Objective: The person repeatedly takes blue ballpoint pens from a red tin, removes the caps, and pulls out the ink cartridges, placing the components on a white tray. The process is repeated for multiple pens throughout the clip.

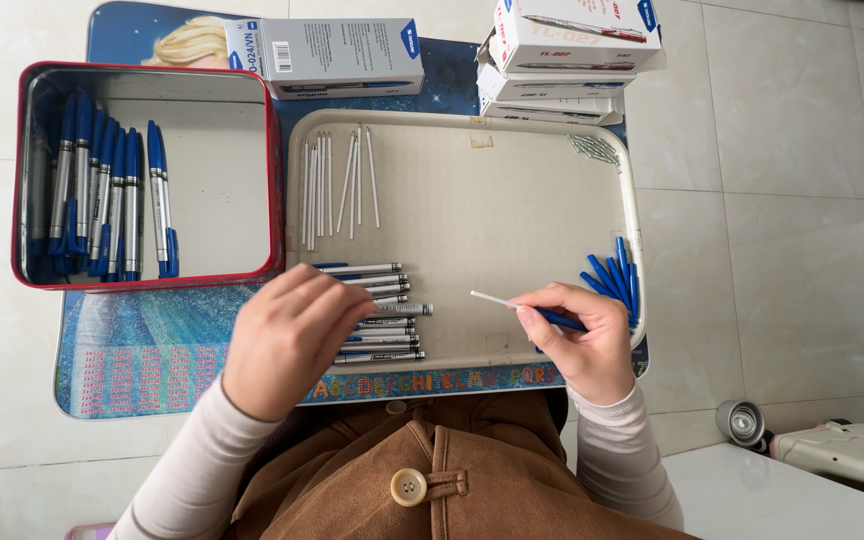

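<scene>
cream plastic tray (632, 200) lies on a small blue table. right hand (582, 335) pinches a blue pen part with a thin white refill (494, 298) poking left, above the tray. left hand (287, 335), fingers curled, rests on a row of silver pen barrels (392, 320); whether it grips one, cannot tell.

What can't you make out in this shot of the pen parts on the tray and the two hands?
All in the head view:
- Left hand covers the near ends of the silver pen barrels; whether it grips one cannot be told.
- Right hand hides most of the blue part it holds with the white refill.
- Small metal pieces in the tray corner are too small to identify.
- The red tin wall shadows the finished pens' tips.
</scene>
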